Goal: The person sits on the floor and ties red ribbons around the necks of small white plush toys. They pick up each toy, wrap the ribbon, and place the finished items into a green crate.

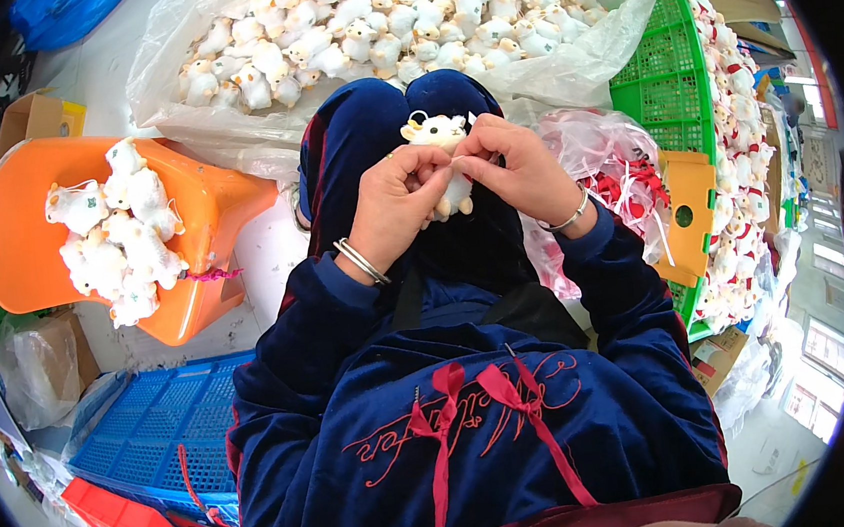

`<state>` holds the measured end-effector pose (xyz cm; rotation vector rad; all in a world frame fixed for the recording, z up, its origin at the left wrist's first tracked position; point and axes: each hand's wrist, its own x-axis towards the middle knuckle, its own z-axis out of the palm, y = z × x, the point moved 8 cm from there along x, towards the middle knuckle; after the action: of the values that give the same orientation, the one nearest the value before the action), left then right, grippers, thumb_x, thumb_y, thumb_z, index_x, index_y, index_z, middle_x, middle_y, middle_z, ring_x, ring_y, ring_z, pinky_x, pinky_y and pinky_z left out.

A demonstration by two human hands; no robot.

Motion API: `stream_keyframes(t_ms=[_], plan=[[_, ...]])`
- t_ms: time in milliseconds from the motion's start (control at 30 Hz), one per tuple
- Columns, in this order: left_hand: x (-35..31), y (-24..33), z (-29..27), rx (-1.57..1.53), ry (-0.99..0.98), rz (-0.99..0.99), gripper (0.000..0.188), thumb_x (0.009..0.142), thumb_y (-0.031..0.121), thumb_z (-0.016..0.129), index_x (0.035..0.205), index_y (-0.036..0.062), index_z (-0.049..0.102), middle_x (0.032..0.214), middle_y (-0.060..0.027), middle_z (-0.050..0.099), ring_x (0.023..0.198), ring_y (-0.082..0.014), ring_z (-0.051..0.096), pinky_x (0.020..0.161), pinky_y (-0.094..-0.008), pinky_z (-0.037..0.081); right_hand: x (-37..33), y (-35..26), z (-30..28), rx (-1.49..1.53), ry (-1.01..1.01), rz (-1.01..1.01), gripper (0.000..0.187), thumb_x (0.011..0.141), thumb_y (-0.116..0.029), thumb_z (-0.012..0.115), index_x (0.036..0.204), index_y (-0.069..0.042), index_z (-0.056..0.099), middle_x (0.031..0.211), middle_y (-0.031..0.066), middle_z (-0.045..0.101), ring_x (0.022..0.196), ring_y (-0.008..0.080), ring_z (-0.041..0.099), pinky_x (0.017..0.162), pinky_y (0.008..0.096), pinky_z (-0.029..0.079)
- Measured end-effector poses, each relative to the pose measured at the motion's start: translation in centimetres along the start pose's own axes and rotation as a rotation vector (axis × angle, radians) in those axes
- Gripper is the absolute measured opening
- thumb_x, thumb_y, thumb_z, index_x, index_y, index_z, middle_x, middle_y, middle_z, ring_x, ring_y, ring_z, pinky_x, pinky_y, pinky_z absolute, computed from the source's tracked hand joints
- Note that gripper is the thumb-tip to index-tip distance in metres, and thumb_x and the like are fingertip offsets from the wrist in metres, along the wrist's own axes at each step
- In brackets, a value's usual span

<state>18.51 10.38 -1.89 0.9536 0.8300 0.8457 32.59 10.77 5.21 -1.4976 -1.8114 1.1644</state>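
Note:
A small white plush animal toy (453, 198) with tan ears, tan feet and a thin loop at its head rests upright over my lap. Closed around its left side, my left hand (398, 197) pinches at the neck with thumb and forefinger. My right hand (514, 162) is also closed, its fingertips meeting the left ones at the toy's neck. Whatever fine piece may lie between the fingertips is too small to make out. A bracelet circles each wrist.
Many white plush toys lie in a clear plastic sheet (566, 68) ahead. On the left, an orange chair (23, 233) bears several more. Right of me are a bag of red and white ribbons (626, 180) and a green crate (661, 72) beside toys with red trim. A blue crate (155, 427) sits lower left.

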Motion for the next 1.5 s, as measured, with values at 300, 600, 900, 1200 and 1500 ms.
stream_keyframes(t_ms=[300, 600, 900, 1200, 1500], plan=[[0.4, 0.2, 0.4, 0.167, 0.035, 0.096, 0.012, 0.092, 0.007, 0.074, 0.102, 0.0008, 0.075, 0.084, 0.0016, 0.062, 0.070, -0.0031, 0.056, 0.061, -0.0210, 0.046, 0.0, -0.2, -1.3, -0.070, -0.042, -0.027, 0.012, 0.092, -0.009, 0.072, 0.099, 0.000, 0.069, 0.085, 0.0062, 0.057, 0.073, 0.0158, 0.055, 0.066, 0.0288, 0.045], [0.7, 0.1, 1.2, 0.118, 0.049, 0.104, 0.009, 0.093, 0.008, 0.074, 0.099, 0.0010, 0.076, 0.080, 0.0028, 0.060, 0.062, -0.0017, 0.052, 0.055, -0.0197, 0.044, -0.1, 0.1, -3.4, -0.228, -0.029, -0.026, 0.023, 0.087, -0.013, 0.075, 0.108, -0.004, 0.069, 0.087, 0.0054, 0.056, 0.078, 0.0170, 0.055, 0.069, 0.0293, 0.046], [1.1, 0.0, 1.5, 0.189, 0.024, 0.092, 0.012, 0.090, 0.005, 0.074, 0.102, 0.0013, 0.076, 0.079, 0.0022, 0.060, 0.067, -0.0034, 0.054, 0.059, -0.0207, 0.045, -0.6, -0.6, -2.4, -0.209, -0.006, -0.171, 0.012, 0.088, -0.009, 0.072, 0.098, -0.004, 0.069, 0.081, 0.0073, 0.061, 0.072, 0.0228, 0.059, 0.068, 0.0336, 0.047], [1.6, 0.4, 2.6, 0.211, -0.043, 0.129, 0.020, 0.091, 0.009, 0.074, 0.110, 0.0052, 0.076, 0.081, -0.0007, 0.061, 0.069, -0.0062, 0.055, 0.065, -0.0235, 0.047, -1.3, 1.6, -2.4, 0.104, -0.018, 0.053, 0.007, 0.094, -0.006, 0.069, 0.095, 0.000, 0.067, 0.076, -0.0009, 0.060, 0.069, 0.0044, 0.050, 0.061, 0.0228, 0.043], [2.1, -0.5, 2.5, 0.079, -0.019, 0.015, 0.011, 0.092, 0.009, 0.074, 0.101, 0.0016, 0.076, 0.080, 0.0032, 0.064, 0.068, -0.0029, 0.054, 0.061, -0.0203, 0.045, -1.3, 1.6, -2.1, 0.186, 0.042, 0.052, 0.007, 0.096, -0.006, 0.067, 0.098, 0.001, 0.068, 0.077, -0.0017, 0.065, 0.072, 0.0030, 0.054, 0.062, 0.0223, 0.045]])
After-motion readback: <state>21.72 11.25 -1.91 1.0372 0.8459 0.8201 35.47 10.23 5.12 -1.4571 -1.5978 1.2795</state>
